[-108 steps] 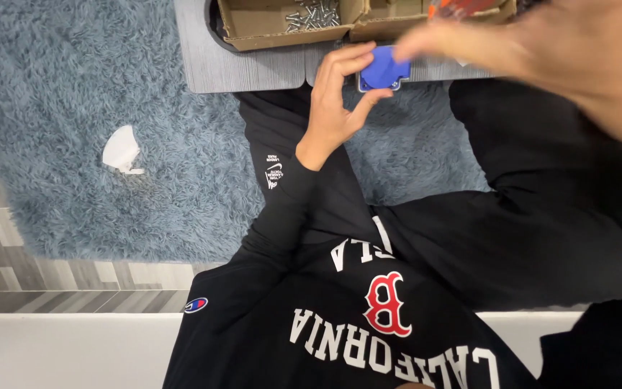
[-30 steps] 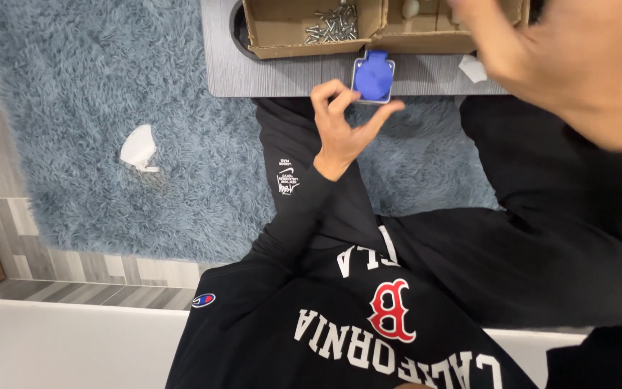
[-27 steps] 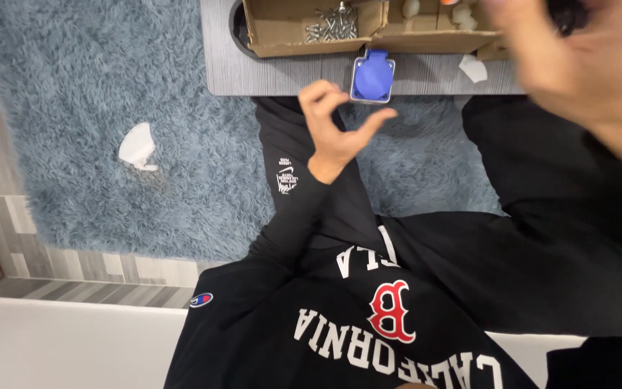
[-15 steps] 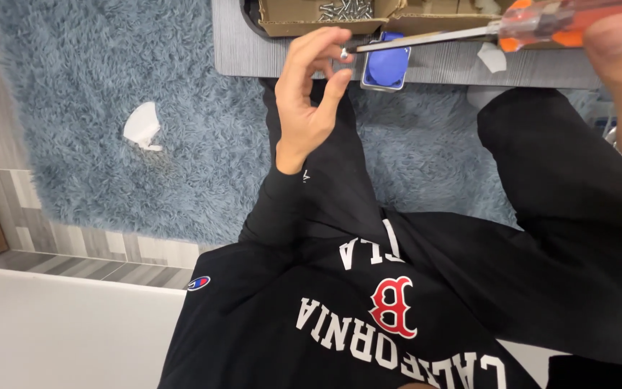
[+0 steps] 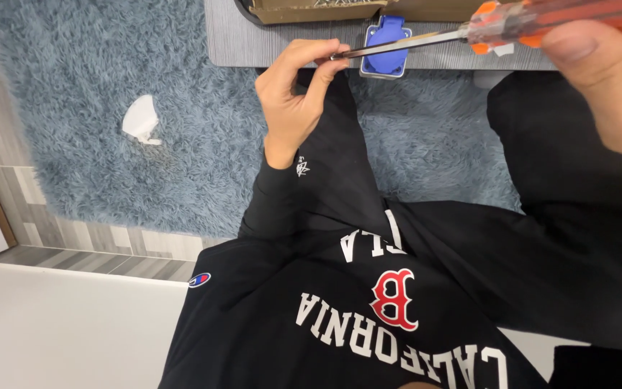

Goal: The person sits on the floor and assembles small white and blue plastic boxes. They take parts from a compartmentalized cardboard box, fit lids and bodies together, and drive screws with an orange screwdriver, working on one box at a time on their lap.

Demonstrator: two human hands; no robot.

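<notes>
Head view, looking down. The right hand (image 5: pixel 599 79), upper right, is closed around the orange translucent handle of a screwdriver (image 5: pixel 541 18); its metal shaft runs leftward across the picture. The left hand (image 5: pixel 293 97) pinches the shaft's tip between thumb and fingertips (image 5: pixel 332 63), just in front of the near edge of the grey surface (image 5: pixel 282 47). A blue rectangular socket box (image 5: pixel 383 47) lies on that surface, beneath the shaft and just right of the left hand. Behind it, an open brown cardboard box (image 5: pixel 311 11) holds small metal parts, cut off by the top edge. A crumpled white scrap (image 5: pixel 140 119) lies on the shaggy blue-grey rug (image 5: pixel 73 108), well apart to the left. A black sweatshirt with white lettering and a red emblem fills the lower picture.
</notes>
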